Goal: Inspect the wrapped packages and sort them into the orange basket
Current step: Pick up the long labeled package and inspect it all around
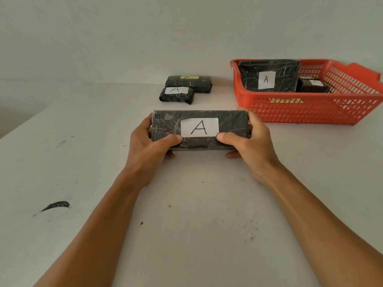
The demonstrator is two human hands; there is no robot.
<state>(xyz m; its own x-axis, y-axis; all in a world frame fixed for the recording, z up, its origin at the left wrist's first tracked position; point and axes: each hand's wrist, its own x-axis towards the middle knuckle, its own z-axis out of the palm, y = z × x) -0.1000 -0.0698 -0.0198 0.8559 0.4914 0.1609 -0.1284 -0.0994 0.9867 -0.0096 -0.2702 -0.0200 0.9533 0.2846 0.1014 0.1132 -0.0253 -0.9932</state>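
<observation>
Here both hands hold one long package (200, 129) up in front of the camera, above the white worktop (186, 204) and just left of the orange basket (310, 112). The package is a flat oblong wrapped in dark, crinkled, glossy film, with a white paper label (199, 127) stuck on the face turned to the viewer; a large letter A is hand-drawn on it in black. The left hand (148, 146) grips the left end, thumb pressed on the front face at the label's lower left corner, fingers curled round behind. The right hand (250, 141) grips the right end the same way, thumb at the label's lower right corner, and its far fingers lie close to the basket's front wall.

Inside the basket a big package (269, 76) in the same dark wrap leans upright against the left side, its white A label facing out. To its right in the basket sits a smaller dark package (314, 85); its label is too blurred to read.

Farther left of the basket, near the wall, two more wrapped packages lie touching: a small one (177, 95) with a white A label in front, and a longer one (189, 82) behind it with what looks like a yellow label.

A black smear (56, 206) marks the worktop far left of the basket, towards the viewer.
</observation>
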